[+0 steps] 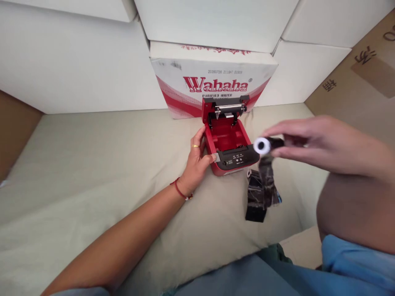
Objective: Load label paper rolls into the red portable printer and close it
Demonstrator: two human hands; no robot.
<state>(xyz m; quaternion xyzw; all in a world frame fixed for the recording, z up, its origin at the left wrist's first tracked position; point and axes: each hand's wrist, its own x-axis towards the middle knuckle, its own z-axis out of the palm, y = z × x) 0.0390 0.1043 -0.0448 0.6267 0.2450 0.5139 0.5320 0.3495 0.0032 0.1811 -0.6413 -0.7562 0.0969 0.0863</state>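
Observation:
A red printer (228, 137) with a black control panel stands on the pale cloth, its lid (225, 107) raised and its inner bay bare. My left hand (199, 158) grips the printer's left side, the thumb on a grey tab at the corner of the panel. Just right of the printer, in the air, my right hand (308, 142) pinches a small paper roll (262, 146) with a white end and dark centre, partly in black wrapping. Crumpled black film (268, 181) hangs beneath it. Below on the cloth lie other black-wrapped rolls (256, 201).
A Wahaha water carton (216, 70) stands right behind the printer's lid. White boxes (77, 61) line the back, and a brown carton (361, 78) rises at the right. Pale cloth (92, 164) covers the surface; my knee (348, 209) is at lower right.

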